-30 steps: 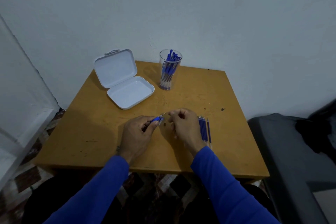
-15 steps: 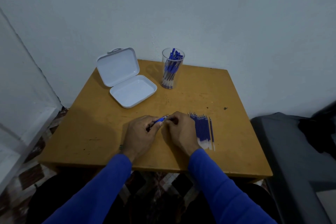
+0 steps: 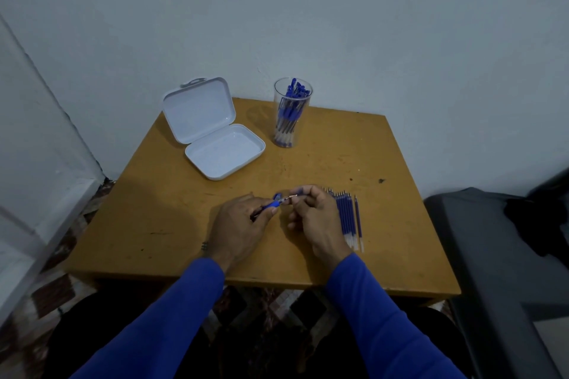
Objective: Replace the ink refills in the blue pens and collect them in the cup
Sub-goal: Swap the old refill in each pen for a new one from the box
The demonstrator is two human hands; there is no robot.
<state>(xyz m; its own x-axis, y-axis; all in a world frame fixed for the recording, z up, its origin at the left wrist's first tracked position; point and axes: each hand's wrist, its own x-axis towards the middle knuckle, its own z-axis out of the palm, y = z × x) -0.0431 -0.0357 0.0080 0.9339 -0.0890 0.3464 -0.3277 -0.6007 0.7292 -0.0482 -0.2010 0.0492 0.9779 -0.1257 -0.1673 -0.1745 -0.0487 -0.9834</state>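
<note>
While the left hand (image 3: 243, 221) grips the blue pen (image 3: 271, 204) near the refills (image 3: 346, 218), the right hand (image 3: 311, 212), pinching its tip piece (image 3: 292, 196), should pull straight.

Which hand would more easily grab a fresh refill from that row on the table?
The right hand, probably: the refills lie just beside it, while the left hand grips the blue pen on the far side.
</note>
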